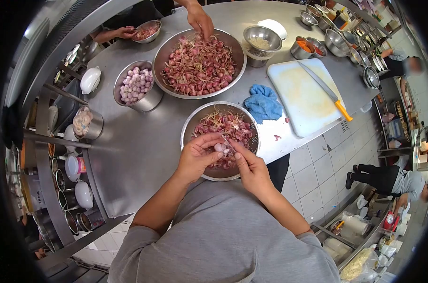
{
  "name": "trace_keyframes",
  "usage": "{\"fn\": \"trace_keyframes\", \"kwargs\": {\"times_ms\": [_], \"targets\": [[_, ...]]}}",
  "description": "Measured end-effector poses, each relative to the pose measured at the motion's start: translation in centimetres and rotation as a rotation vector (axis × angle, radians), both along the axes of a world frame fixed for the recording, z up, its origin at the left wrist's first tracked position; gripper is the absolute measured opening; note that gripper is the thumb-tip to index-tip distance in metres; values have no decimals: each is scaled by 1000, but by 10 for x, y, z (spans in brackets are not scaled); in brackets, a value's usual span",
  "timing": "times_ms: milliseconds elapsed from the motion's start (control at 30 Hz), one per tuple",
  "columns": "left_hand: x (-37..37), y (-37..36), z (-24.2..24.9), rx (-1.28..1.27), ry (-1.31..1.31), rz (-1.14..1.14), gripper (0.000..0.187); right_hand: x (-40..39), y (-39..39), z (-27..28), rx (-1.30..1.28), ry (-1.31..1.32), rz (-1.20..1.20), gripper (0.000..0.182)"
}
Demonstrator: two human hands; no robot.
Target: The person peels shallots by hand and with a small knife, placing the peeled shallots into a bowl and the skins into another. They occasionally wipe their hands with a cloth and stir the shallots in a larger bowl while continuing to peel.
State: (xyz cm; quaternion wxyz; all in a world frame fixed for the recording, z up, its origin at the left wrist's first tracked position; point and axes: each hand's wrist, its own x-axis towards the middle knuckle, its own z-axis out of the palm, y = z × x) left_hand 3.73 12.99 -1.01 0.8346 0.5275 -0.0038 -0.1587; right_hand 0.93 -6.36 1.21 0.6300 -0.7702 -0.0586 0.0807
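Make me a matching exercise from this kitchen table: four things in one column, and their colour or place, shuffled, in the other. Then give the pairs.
Things:
1. cloth
2. knife
3. left hand
4. pot of peeled shallots

Descriptions:
A. lies on the white cutting board, orange handle
B. blue, crumpled beside the colander
C. left of the big bowl of unpeeled shallots
D. holds a shallot over the colander, with the right hand

Pairs: 1-B, 2-A, 3-D, 4-C
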Motion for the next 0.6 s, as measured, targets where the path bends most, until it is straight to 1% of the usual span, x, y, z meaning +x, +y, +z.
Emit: {"fn": "trace_keyframes", "kwargs": {"times_ms": [33, 167, 233, 267, 333, 367, 400, 467, 500, 533, 600], "targets": [[0, 0, 0, -1, -4, -32, 49, 1, 0, -1, 46, 6, -26, 37], [-1, -5, 0, -81, 58, -8, 48, 0, -3, 0, 85, 48, -14, 37], [0, -5, -9, -247, 104, -10, 42, -2, -2, -2, 113, 70, -24, 37], [0, -5, -15, -240, 101, 5, 42, -2, -2, -2, 120, 70, -10, 37], [4, -2, -17, -479, 219, 78, 37, 0, 0, -1, 49, 51, -133, 37], [6, -2, -11, -462, 254, 111, 34, 3, -1, -1, 98, 143, -168, 39], [6, 3, -13, -449, 242, 134, 34, 6, -7, -20, 51, 1, -158, 40], [8, 9, -23, -621, 257, 74, 33, 9, -12, -29, 62, 33, -181, 42], [9, 9, -19, -605, 277, 69, 33, 8, -18, -34, -19, 45, -141, 43], [9, 10, -19, -602, 271, 76, 33, 8, -14, -21, -15, 42, -134, 43], [11, 11, -17, -625, 351, 64, 31, 6, -6, 10, -124, 141, -119, 45]]}}
